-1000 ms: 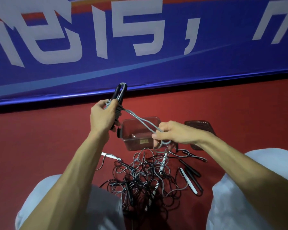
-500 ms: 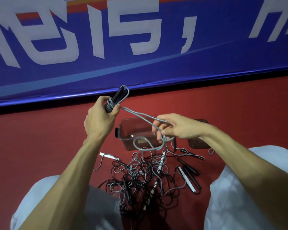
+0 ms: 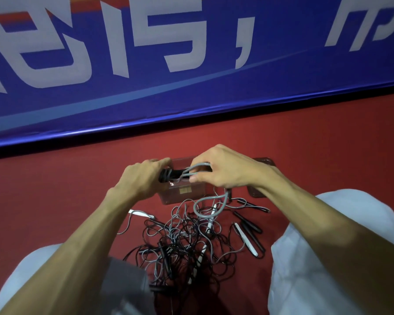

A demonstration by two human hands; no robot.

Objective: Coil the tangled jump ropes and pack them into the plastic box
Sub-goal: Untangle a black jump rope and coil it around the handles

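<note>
My left hand (image 3: 138, 179) grips the black handles of a grey jump rope (image 3: 192, 171), with rope wound around them, right over the clear plastic box (image 3: 182, 194). My right hand (image 3: 223, 170) pinches the grey rope's loops beside the handles, and a long loop of it hangs down in front of the box. Below the box a tangled pile of black and grey ropes (image 3: 182, 244) lies on the red floor between my knees.
The box's lid (image 3: 263, 161) lies on the floor to the right, mostly hidden behind my right wrist. Loose black and white handles (image 3: 248, 235) lie right of the pile. A blue banner wall (image 3: 191, 76) stands close behind the box.
Both hands have come down from chest height to the box. The wrapped handles now lie level over the box, and my right hand has closed in beside my left.
</note>
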